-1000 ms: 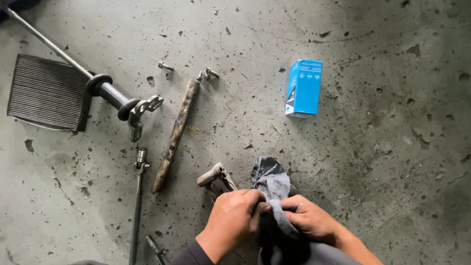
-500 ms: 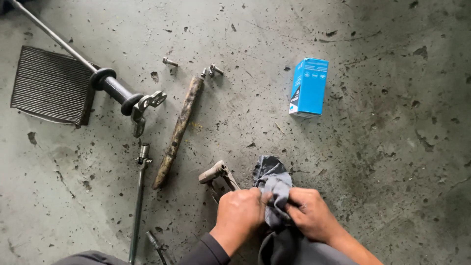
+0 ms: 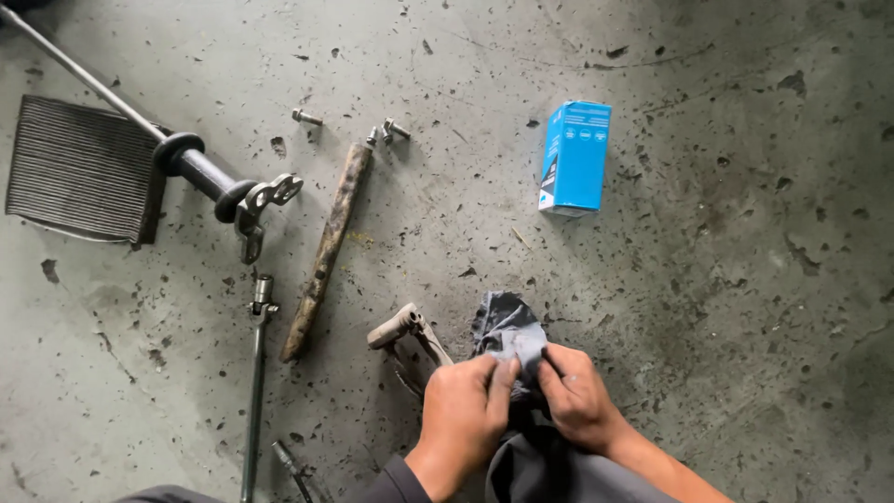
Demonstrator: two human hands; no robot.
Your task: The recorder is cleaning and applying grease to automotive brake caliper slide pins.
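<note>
Biggest thing down there is the concrete floor (image 3: 708, 307), grey and spotted all over with dark stains. Top left on it sits a ribbed mat (image 3: 79, 168), with a long metal rod (image 3: 140, 126) running diagonally over its corner and ending in a bracket. A rusty bar (image 3: 328, 250) lies slanted near the middle, and a thin ratchet handle (image 3: 255, 391) points straight down on the left. A blue box (image 3: 575, 156) stands well apart, up right.

Now my hands, both low in the middle of the view, knuckles up, wrists coming in from the bottom edge. My left hand (image 3: 463, 410) is curled, fingertips pinching the dark grey rag (image 3: 510, 335). My right hand (image 3: 577, 396) is closed on the same rag from the other side, thumb and fingers pressed into the cloth. The rag bunches up between them and hangs down toward my lap.

Just left of my left hand is a small metal tool (image 3: 400, 331), and a few bolts (image 3: 384, 132) lie by the top of the bar.
</note>
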